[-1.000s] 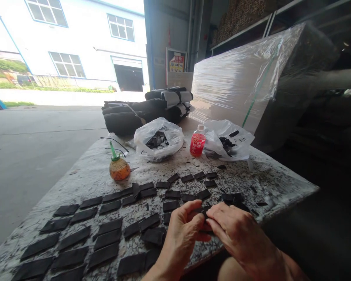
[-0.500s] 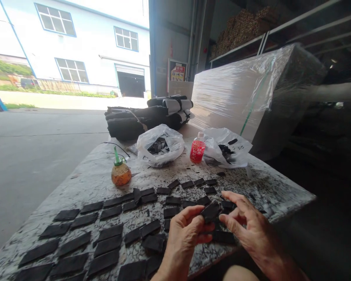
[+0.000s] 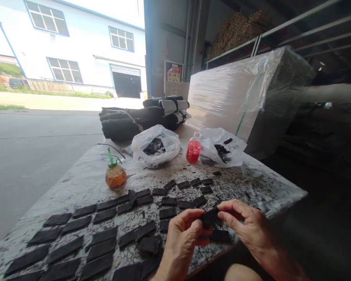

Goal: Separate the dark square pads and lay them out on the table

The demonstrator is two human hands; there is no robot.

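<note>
Between my hands, over the near right part of the table, is a small black rectangular piece [image 3: 210, 217], soft-looking like felt or foam. My left hand [image 3: 183, 238] pinches its left end between thumb and fingers. At its upper right corner, the thumb and forefinger of my right hand [image 3: 245, 220] close on the piece too. Rows of similar black pieces [image 3: 101, 249] lie flat on the table, to the left of and beyond my hands. One black piece [image 3: 219, 235] rests just beneath the held one, partly hidden by my fingers.
The white table [image 3: 84, 175] is strewn with black scraps. Behind the rows stand an oil can [image 3: 116, 175], a red-labelled bottle [image 3: 193, 150] and two plastic bags of black scraps, one left [image 3: 171, 150], one right [image 3: 236, 150]. Black rolls [image 3: 119, 125] and a film-wrapped stack [image 3: 222, 97] lie beyond.
My right hand has moved in from beside the black piece, and its thumb and forefinger have closed on the corner. The whole view has shifted slightly.
</note>
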